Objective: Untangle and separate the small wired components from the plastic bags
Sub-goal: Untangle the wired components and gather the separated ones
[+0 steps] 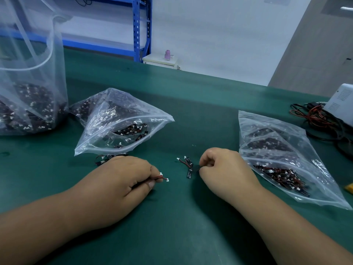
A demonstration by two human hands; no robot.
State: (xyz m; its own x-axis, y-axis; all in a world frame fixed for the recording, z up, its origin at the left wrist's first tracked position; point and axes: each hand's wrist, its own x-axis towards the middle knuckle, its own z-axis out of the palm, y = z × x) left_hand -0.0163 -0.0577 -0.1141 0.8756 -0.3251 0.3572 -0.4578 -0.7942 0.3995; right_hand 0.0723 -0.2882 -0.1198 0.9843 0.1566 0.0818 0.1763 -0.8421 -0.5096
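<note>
My left hand (126, 180) rests on the green mat and pinches a few small wired components (162, 177), their red-black wires and white plugs sticking out past the fingertips. My right hand (223, 169) is curled, pinching a small black piece at its fingertips. Between the hands lie loose wired components (187, 166) on the mat. A few more components (103, 158) lie just behind my left hand. An open zip bag (118, 123) of components lies at centre left. Another zip bag (282, 155) lies right of my right hand.
A large upright clear bag (30, 92) full of components stands at the far left. A tangle of red and black cables (321, 121) and a white device (342, 102) sit at the right edge. The green table (191, 226) ends at the back before blue shelving (137, 29).
</note>
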